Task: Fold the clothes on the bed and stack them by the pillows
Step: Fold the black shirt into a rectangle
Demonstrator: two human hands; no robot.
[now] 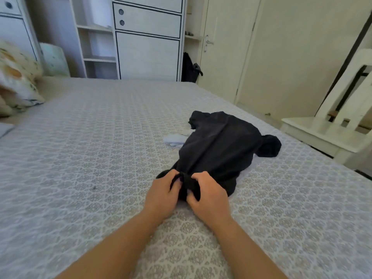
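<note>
A black garment (pixel 221 146) lies crumpled on the patterned bedspread (pixel 90 158), right of the middle. My left hand (pixel 163 194) and my right hand (pixel 207 196) sit side by side at its near end, each with fingers curled into a bunch of the black cloth. A small white piece of cloth (pixel 174 139) peeks out from under the garment's left side. A second dark bundle (pixel 268 146) lies against its right side. The floral pillows (pixel 18 81) are at the far left edge of the bed.
A white chair (pixel 330 127) stands close to the bed's right edge. White cabinets and shelves (pixel 147 37) line the far wall, with a dark bag (pixel 190 67) beside a closed door (pixel 223 47). A grey folded corner (pixel 5 129) shows at the left edge.
</note>
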